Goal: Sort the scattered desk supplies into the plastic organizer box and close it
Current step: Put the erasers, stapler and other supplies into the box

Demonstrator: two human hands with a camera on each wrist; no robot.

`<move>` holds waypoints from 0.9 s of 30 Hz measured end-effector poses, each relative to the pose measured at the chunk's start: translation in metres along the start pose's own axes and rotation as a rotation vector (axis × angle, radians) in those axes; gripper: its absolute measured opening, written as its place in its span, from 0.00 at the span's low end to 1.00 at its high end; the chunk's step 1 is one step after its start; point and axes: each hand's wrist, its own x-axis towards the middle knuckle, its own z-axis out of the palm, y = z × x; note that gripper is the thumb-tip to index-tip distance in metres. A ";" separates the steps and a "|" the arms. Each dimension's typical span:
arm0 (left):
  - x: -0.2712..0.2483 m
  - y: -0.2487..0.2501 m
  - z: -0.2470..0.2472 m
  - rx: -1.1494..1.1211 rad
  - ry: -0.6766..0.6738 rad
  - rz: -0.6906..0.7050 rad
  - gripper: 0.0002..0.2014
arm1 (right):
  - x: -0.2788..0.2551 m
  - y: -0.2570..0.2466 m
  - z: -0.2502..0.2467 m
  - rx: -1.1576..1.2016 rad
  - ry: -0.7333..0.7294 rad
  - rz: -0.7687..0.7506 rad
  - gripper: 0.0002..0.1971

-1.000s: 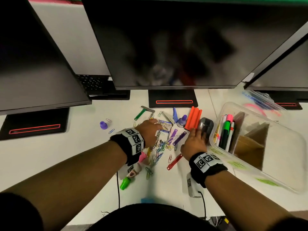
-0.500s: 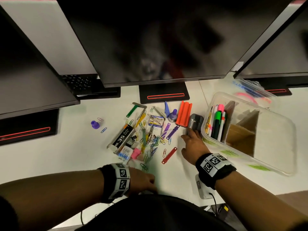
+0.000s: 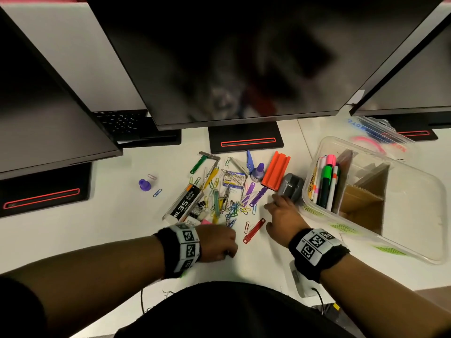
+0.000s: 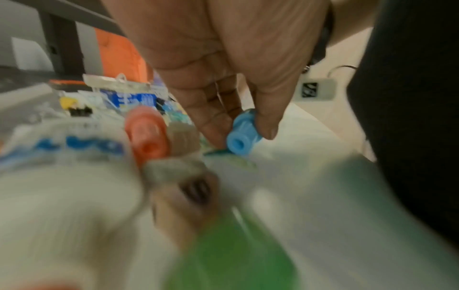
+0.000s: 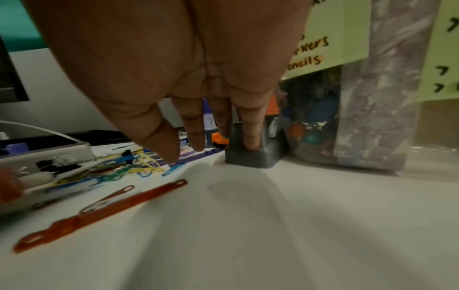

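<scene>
The clear plastic organizer box (image 3: 429,215) stands open at the right, with markers (image 3: 325,184) in its left compartment. Scattered supplies lie mid-desk: paper clips (image 3: 231,211), a staples box (image 3: 186,203), an orange holder (image 3: 277,170) and a grey sharpener (image 3: 291,186). My right hand (image 3: 283,215) lies flat, fingers straight, a fingertip (image 5: 250,143) touching the grey sharpener (image 5: 250,155). My left hand (image 3: 219,242) sits near the desk's front edge and pinches a small blue cap (image 4: 242,135) between thumb and fingers.
Three dark monitors stand along the back on black bases (image 3: 246,140). A purple push pin (image 3: 144,184) lies apart at the left. A red fastener strip (image 3: 253,230) lies between my hands. The box lid (image 3: 375,132) lies behind the box. A white adapter (image 3: 299,279) sits at the front edge.
My left hand drew back from the pile to the front edge and now pinches the blue cap. The right hand stays by the grey sharpener.
</scene>
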 end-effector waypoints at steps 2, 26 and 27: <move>0.007 -0.008 -0.012 -0.023 0.125 -0.025 0.14 | -0.005 -0.001 0.003 0.013 -0.041 -0.041 0.23; 0.016 -0.039 -0.051 -0.087 0.340 -0.397 0.18 | 0.002 -0.011 0.000 0.103 0.175 0.024 0.08; 0.017 -0.037 -0.058 -0.095 0.365 -0.405 0.18 | -0.001 -0.013 -0.005 0.133 0.242 -0.010 0.06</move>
